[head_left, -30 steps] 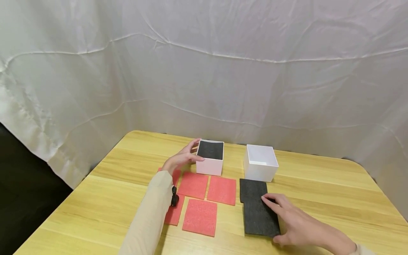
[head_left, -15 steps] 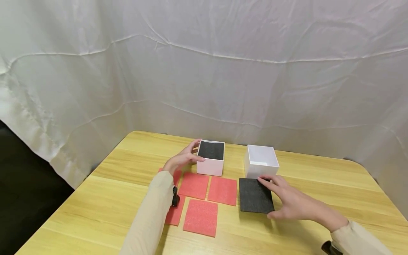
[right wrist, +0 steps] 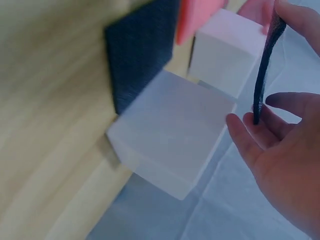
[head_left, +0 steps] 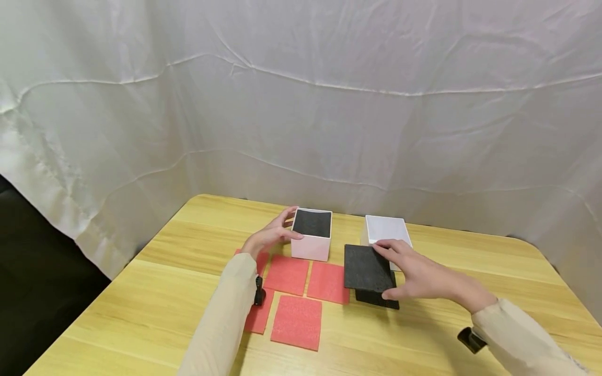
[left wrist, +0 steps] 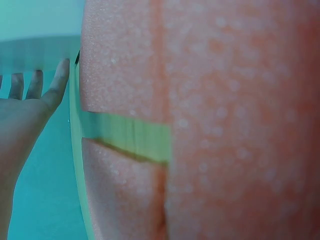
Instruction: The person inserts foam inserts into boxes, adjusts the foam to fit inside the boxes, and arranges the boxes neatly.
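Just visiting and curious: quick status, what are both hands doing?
Right hand holds lifted black foam sheet. Left hand rests on left white box. Second black sheet underneath; nothing blocking.

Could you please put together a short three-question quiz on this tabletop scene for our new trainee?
1. True or false: the right hand holds a black foam sheet lifted off the table.
2. What does the left hand touch? A) a red foam square B) the white box with black foam inside C) the curtain
3. Fill in: beneath the lifted sheet, another ____ foam sheet lies on the table.

Key: 1 true; 2 B, the white box with black foam inside; 3 black.
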